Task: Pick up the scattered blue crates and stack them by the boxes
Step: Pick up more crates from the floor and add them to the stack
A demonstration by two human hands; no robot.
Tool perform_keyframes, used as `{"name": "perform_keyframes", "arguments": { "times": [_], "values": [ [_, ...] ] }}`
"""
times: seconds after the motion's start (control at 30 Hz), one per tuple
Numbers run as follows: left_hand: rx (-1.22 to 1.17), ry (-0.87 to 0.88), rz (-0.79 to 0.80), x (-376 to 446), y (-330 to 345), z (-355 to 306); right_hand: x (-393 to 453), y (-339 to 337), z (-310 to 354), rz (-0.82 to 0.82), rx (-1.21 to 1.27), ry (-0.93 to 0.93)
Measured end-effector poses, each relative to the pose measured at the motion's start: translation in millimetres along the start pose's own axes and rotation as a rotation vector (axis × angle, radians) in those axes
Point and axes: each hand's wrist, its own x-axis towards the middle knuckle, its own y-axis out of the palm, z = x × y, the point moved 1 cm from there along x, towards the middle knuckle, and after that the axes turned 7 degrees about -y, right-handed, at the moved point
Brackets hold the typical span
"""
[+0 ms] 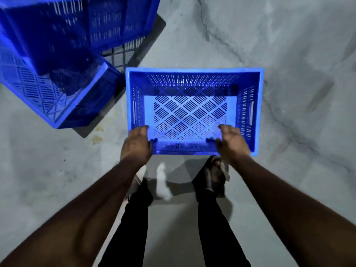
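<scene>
Crate (194, 110), blue slotted plastic, open top, diamond-patterned floor.

Crate (194, 110) centre, hands on near rim; stacked crates (57, 54) far left, prob. on floor (289, 54).

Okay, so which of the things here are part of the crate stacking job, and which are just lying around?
Part of the job:
- open blue crate, gripped at its near rim by the left hand and right hand
- blue crates already piled at upper left

Just lying about:
- dark grid panel under the pile
- yellowish scraps on the concrete floor
</scene>
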Motion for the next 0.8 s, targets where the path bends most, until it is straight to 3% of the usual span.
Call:
{"name": "perform_keyframes", "arguments": {
  "times": [0.13, 0.33, 0.43, 0.53, 0.63, 0.8],
  "values": [
    [-0.104, -0.232, -0.074, 60.1, -12.6, 18.0, 32.9, -20.7, -44.6, -0.292, 0.123, 0.311],
    [-0.702, -0.545, 0.064, 126.7, 13.8, 43.1, 79.6, -11.0, -93.3, -0.384, 0.519, 0.585],
    [-0.961, -0.602, 0.112, 147.6, 35.7, 71.5, 85.0, -21.5, -101.0, -0.309, 0.761, 0.650],
    [-1.092, -0.591, 0.149, 107.1, -18.6, 43.2, 73.0, -41.3, -108.6, -0.212, 1.018, 0.617],
    [-1.174, -0.570, 0.223, 64.5, -63.3, 35.3, 48.9, -80.1, -92.9, -0.214, 1.229, 0.618],
    [-1.260, -0.567, 0.346, -11.7, -194.4, 40.3, -36.9, -210.0, -18.1, -0.144, 1.360, 0.533]
  ]
}}
